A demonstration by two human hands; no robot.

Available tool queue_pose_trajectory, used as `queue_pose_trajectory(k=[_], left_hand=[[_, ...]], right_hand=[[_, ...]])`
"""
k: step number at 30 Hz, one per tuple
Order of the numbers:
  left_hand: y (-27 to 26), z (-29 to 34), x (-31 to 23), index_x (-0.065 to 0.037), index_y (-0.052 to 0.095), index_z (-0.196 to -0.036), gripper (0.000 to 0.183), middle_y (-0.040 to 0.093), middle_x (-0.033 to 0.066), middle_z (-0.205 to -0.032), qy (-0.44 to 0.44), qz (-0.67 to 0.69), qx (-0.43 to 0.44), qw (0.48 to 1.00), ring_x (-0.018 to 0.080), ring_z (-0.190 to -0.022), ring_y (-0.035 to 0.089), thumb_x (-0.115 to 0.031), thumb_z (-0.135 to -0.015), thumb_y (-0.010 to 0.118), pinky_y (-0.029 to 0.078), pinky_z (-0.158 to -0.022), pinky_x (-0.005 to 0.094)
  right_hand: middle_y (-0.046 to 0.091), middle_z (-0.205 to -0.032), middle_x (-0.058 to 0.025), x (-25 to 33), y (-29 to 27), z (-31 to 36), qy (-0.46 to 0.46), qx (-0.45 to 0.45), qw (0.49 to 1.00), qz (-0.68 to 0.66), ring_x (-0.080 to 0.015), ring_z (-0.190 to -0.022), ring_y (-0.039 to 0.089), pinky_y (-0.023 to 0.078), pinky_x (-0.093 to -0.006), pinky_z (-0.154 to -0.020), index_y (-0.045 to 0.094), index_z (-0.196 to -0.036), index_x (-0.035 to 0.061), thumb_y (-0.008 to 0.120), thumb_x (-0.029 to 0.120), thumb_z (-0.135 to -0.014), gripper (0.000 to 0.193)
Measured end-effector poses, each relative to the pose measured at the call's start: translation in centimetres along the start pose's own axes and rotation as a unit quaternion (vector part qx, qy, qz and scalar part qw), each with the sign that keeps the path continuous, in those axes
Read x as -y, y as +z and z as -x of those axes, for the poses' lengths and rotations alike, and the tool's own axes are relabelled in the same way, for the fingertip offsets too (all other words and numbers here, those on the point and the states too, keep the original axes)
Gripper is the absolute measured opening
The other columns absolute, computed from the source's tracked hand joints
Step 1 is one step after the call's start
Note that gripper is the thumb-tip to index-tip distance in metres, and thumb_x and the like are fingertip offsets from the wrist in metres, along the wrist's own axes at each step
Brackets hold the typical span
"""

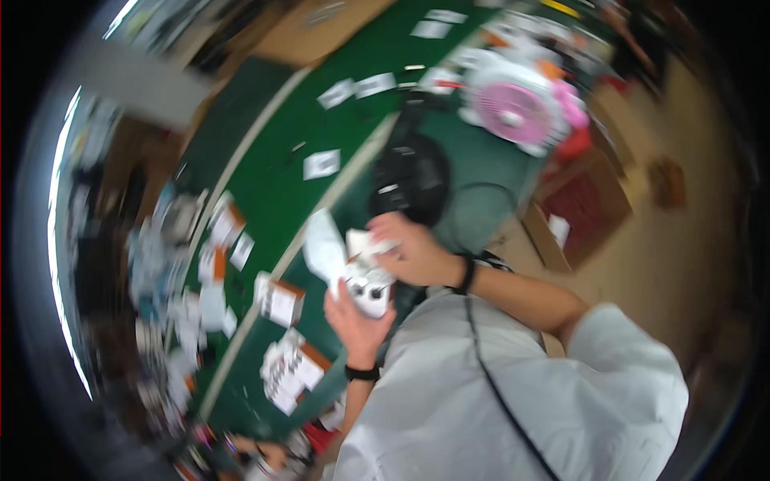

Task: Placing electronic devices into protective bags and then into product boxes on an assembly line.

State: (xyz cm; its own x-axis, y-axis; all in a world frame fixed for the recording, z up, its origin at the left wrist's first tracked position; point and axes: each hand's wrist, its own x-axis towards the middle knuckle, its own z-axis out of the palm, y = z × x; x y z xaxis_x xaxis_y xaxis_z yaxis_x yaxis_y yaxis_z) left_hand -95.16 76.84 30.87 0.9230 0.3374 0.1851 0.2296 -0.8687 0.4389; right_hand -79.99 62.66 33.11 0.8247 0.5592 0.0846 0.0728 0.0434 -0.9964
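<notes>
My left hand [358, 322] is wrapped round a small white box-like thing [369, 300] with dark square marks on its face. Motion blur hides its exact kind. A pale white sheet or bag [325, 250] stands out from its far left side. At its top, my right hand [411, 250] is closed, thumb and fingers pinched on a white piece [362, 244] that may be paper or thin plastic. Both hands are over the near edge of the green table [341, 210], close to my body. A dark band circles each wrist.
A black round-based object [413, 172] stands just beyond my right hand. Farther right is a pink and white fan [513, 111]. Small white-and-brown boxes [281, 303] and labels lie along the green surface. An open carton [581, 210] sits at the right; a black cable [499, 391] crosses my shirt.
</notes>
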Motion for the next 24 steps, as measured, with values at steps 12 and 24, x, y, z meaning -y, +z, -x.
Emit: queue_pose_trajectory(k=[12, 24], left_hand=[[-2.4, 3.0, 4.0, -0.004, 0.059, -0.088, 0.023, 0.060, 0.0113, -0.086, -0.153, 0.179, -0.203, 0.950, 0.0287, -0.079, 0.062, -0.008, -0.072, 0.075, 0.050, -0.069, 0.0340], [-9.7, 15.8, 24.4, 0.002, 0.062, -0.091, 0.011, 0.057, -0.0001, -0.074, -0.488, 0.176, -0.547, 0.657, 0.0069, -0.064, 0.048, 0.003, -0.080, 0.059, 0.041, -0.059, 0.0224]], right_hand=[[0.054, -0.119, -0.0128, -4.1, 6.3, -0.2, 0.215, 0.209, 0.952, -0.061, -0.0187, -0.108, 0.055, 0.047, -0.0300, -0.090, 0.038, -0.125, 0.0004, 0.072, 0.003, -0.076, 0.059], [0.056, -0.118, -0.0178, -15.7, 15.8, -4.8, 0.291, 0.392, 0.861, 0.139, -0.0287, -0.108, 0.057, 0.048, -0.0342, -0.089, 0.028, -0.131, -0.0057, 0.076, 0.027, -0.076, 0.080]])
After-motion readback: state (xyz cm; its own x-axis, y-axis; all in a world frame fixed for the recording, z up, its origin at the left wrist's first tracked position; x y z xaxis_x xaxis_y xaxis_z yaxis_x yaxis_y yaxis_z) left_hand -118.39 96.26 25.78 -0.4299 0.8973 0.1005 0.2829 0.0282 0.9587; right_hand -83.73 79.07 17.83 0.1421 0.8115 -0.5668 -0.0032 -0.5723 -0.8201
